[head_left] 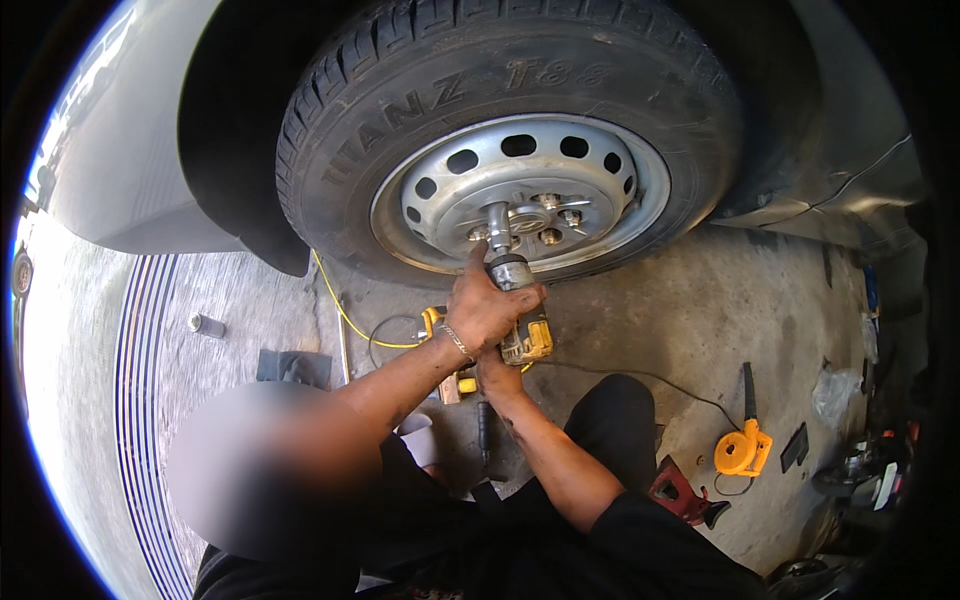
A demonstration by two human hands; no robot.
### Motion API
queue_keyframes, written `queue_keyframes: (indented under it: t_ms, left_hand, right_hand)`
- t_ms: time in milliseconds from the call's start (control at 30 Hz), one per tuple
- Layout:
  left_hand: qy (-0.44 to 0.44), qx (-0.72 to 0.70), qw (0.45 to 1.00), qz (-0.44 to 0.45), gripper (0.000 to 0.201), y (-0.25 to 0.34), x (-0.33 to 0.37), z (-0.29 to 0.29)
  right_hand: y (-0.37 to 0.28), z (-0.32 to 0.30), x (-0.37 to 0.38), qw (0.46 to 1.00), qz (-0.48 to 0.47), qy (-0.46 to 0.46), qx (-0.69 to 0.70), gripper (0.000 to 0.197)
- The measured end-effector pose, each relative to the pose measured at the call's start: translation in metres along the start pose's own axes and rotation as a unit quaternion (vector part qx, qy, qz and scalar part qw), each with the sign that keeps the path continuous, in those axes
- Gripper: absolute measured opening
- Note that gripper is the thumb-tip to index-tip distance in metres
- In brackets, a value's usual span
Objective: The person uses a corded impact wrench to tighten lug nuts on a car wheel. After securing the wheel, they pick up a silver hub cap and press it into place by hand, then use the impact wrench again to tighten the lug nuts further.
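Observation:
My two hands hold a yellow and black cordless impact wrench (527, 341) pointed at the wheel. My left hand (487, 312), a chain bracelet at its wrist, is wrapped round the tool's front end. Below it, my right hand (496, 376) is closed at the grip, its fingers partly hidden. A long silver socket (498, 228) reaches from the wrench to the wheel's hub, over one nut position; the nut under it is hidden. Several lug nuts (549, 237) show around the centre of the silver steel rim (450, 180). The black tyre (335, 135) is mounted on the vehicle.
An orange blower (738, 452) with a dark cord lies at the right. A red tool (682, 490) lies near my right knee. A yellow hose (345, 315), a dark cloth (295, 367) and a can (207, 325) are on the concrete floor at the left. A blurred patch covers the lower left.

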State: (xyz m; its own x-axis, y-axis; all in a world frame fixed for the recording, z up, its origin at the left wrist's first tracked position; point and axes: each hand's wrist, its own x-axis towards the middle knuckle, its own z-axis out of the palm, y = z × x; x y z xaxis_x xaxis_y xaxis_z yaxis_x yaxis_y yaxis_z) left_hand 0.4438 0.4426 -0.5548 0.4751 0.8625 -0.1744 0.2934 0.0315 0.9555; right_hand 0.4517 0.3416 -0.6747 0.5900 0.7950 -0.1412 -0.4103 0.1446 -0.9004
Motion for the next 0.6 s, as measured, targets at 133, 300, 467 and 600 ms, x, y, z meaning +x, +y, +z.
queue_keyframes:
  t_ms: [133, 300, 467, 600]
  left_hand:
    - [-0.067, -0.095, 0.993, 0.005, 0.094, 0.006, 0.0, -0.005]
    - [-0.112, -0.213, 0.971, -0.008, 0.084, 0.012, 0.007, -0.007]
    - [-0.109, -0.261, 0.959, -0.023, 0.082, 0.01, 0.009, -0.008]
    - [-0.106, -0.263, 0.959, -0.027, 0.081, 0.009, 0.011, -0.01]
  right_hand:
    - [-0.001, -0.017, 0.008, 0.98, -0.055, -0.034, -0.188, 0.048]
    - [-0.019, -0.019, 0.035, 0.951, -0.127, -0.039, -0.278, 0.079]
    - [-0.053, 0.0, 0.038, 0.943, -0.224, -0.007, -0.245, 0.084]
    - [-0.074, 0.011, 0.04, 0.943, -0.235, 0.006, -0.234, 0.085]
